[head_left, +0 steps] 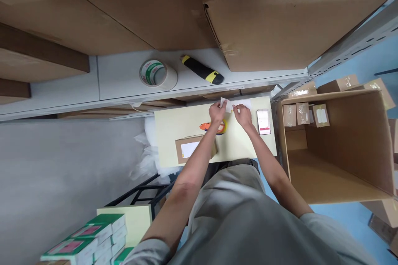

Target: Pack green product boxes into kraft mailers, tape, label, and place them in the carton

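Observation:
My left hand [217,112] pinches a small white paper label [228,105] near the far side of the pale yellow table. My right hand [243,116] is just to the right, its fingertips closed at the label's edge by a white sheet [246,102]. An orange tape dispenser [204,126] lies under my left wrist. Closer to me, a small cardboard box [179,152] with a white label on it is partly covered by my left forearm. A phone [264,121] with a lit screen lies to the right of my right hand.
Above the table, a grey shelf [121,78] holds large cartons, a tape roll [170,78] and a black-yellow utility knife [202,69]. On the right stands a big open carton [345,140] with several small boxes inside. Green-white boxes [90,236] are stacked at lower left.

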Demonstrator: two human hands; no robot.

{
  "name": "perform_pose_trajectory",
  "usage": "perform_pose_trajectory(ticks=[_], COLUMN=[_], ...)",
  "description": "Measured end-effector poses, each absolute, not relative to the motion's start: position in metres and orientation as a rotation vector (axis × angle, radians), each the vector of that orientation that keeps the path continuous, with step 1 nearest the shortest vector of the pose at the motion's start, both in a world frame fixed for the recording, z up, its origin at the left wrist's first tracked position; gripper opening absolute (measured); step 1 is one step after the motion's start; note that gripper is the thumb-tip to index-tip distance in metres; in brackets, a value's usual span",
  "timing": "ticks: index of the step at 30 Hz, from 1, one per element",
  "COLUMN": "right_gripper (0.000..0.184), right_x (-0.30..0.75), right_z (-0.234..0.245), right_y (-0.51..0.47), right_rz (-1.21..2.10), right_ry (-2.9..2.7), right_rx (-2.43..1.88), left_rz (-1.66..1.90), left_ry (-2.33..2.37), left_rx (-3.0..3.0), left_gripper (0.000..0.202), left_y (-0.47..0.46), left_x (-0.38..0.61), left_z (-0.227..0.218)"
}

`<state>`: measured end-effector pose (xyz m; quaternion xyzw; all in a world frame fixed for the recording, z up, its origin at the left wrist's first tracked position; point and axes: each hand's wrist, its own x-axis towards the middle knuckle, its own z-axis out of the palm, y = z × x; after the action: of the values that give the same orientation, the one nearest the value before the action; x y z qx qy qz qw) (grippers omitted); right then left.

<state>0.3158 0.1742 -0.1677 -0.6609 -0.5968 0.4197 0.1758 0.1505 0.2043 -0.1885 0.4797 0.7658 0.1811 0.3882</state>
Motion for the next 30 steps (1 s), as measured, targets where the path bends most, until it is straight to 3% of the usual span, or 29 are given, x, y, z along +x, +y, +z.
perform_pose_trajectory(ticks=[7,16,23,30], right_gripper=[0.043,0.05,0.052,0.052], right_x=[0.301,0.283,0.281,0.284], right_z=[-0.201,-0.215,-0.21,-0.2], right_y=[0.23,0.233,0.235,0.23], right_rz=[1.33,1.303,1.289,1.295], right_ry=[-1.666,-1.58,-1.58,-1.636], right_rx=[-2.321,-2.487,-2.534,-2.508], left_rz=[0.412,0.333,0.32,0.475], left_ry=[2.121,2.087,2.042,2.065], left_rx=[1.183,1.195,1.229,1.107], left_gripper=[0.03,0.026,0.039,0.036], left_y=[0.202,0.201,0.189,0.167], left_x=[0.126,0.128,0.133,0.131], left_z=[-0.183,-0.163,-0.148,-0.13])
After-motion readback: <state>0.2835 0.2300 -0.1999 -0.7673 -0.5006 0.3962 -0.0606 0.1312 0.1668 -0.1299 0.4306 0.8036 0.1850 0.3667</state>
